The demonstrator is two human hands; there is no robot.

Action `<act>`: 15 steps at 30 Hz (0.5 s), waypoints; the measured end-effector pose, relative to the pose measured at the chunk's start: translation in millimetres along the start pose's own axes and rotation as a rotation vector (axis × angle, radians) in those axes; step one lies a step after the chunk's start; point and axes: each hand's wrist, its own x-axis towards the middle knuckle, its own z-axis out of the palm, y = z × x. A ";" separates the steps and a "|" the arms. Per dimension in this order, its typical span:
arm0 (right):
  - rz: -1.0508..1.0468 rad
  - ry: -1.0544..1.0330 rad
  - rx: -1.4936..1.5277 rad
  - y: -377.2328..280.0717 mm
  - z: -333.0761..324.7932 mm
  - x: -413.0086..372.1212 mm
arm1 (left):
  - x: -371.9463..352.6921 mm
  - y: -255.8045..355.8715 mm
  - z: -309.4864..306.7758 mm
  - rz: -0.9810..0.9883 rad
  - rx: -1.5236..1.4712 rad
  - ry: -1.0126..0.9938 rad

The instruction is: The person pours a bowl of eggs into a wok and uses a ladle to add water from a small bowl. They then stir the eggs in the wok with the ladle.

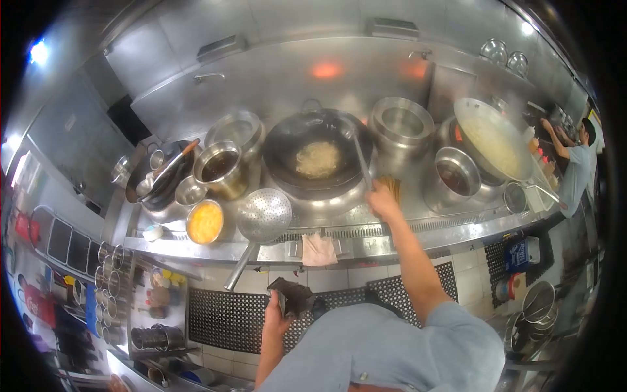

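Note:
My right hand (385, 202) is closed around the long metal handle of a ladle (360, 153), which reaches into a black wok (281, 157). Its head rests near the wok's upper right wall and is hard to make out. Pale food (318, 159) lies in the wok's middle. Beside my right hand is a bundle of thin bamboo sticks, like a wok brush (392, 187). My left hand (276, 317), low in front of the stove, grips a dark folded cloth (292, 296).
A perforated strainer (264, 215) overhangs the counter edge, near a bowl of yellow liquid (205, 223). Metal pots (402, 121) flank the wok. A large pan (494, 140) stands at right. A rag (319, 249) hangs over the front rail. Another person (576, 163) works far right.

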 end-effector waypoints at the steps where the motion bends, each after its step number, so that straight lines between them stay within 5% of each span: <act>1: 0.037 -0.061 0.064 4.7 -2.1 2.8 | 7.0 3.1 7.3 0.020 -0.033 -0.038; 10: 0.230 -0.312 0.458 6.6 10.0 -4.7 | 174.1 78.4 145.3 0.091 -0.036 -0.231; 14: -0.011 -0.075 -0.042 10.4 40.7 -13.8 | 233.2 99.1 198.5 0.063 -0.081 -0.246; 15: 0.067 -0.108 0.033 8.1 38.5 -24.1 | 228.2 107.0 208.6 0.054 -0.039 -0.311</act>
